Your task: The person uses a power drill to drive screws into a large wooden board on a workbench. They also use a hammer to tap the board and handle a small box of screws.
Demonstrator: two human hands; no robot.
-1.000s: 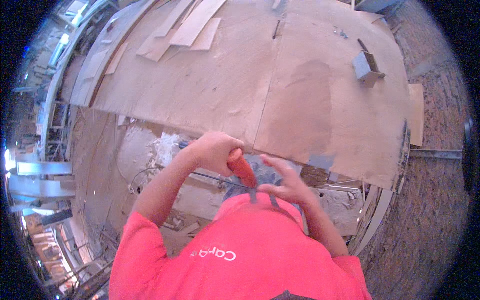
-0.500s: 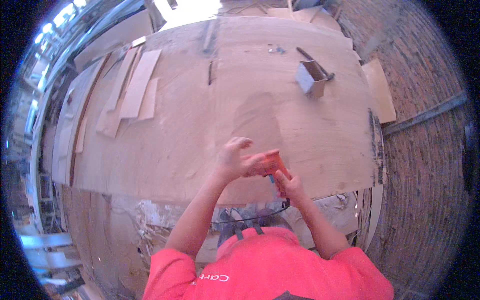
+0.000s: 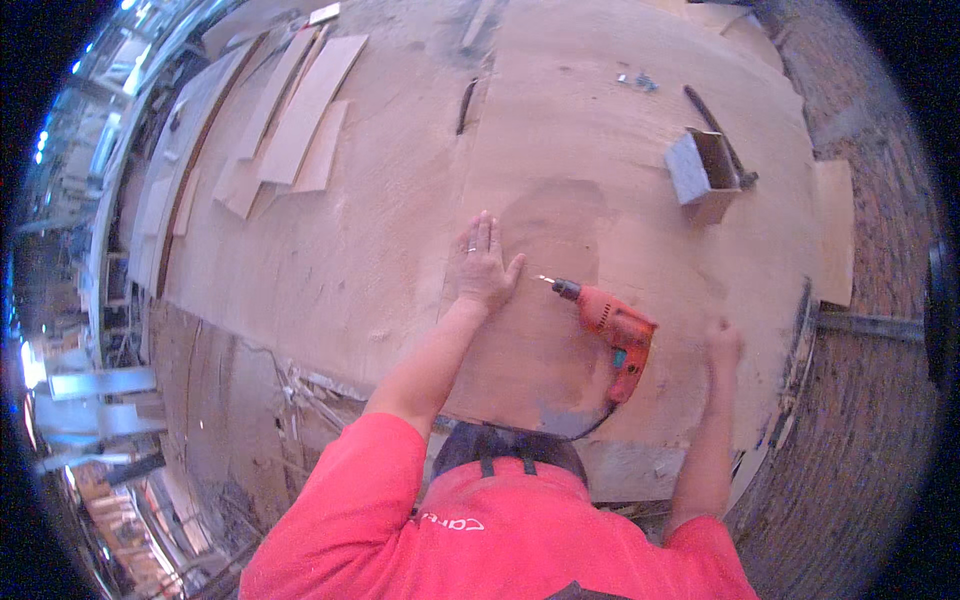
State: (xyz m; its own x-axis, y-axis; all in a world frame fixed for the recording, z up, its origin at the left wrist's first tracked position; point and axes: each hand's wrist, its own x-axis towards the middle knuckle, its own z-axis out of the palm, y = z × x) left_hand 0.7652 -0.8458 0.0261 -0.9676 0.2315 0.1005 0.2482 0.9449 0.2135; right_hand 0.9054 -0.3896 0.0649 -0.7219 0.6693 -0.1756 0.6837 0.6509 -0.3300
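Note:
An orange-red power drill point(image 3: 622, 325) lies on its side on the wooden worktable point(image 3: 380, 300), its bit pointing left and its dark cord running from the handle towards my body. My left hand point(image 3: 484, 268) rests on the tabletop just left of the bit, fingers stretched out and holding nothing, with a ring on one finger. To the right of the drill and apart from it is my right hand point(image 3: 725, 345). It looks bunched, but motion smears its fingers, and I cannot see anything in it.
An open cardboard box point(image 3: 690, 172) stands at the right with a hammer point(image 3: 722, 140) behind it. Small metal pieces point(image 3: 637, 83) lie farther back. Several flat boards point(image 3: 315, 110) are at the far left. A dark thin strip point(image 3: 466, 107) lies near the middle.
The drill, earlier in my hands, now lies on the table. My left hand has moved off it and flattened on the tabletop; my right hand has let go and moved right. The view has shifted.

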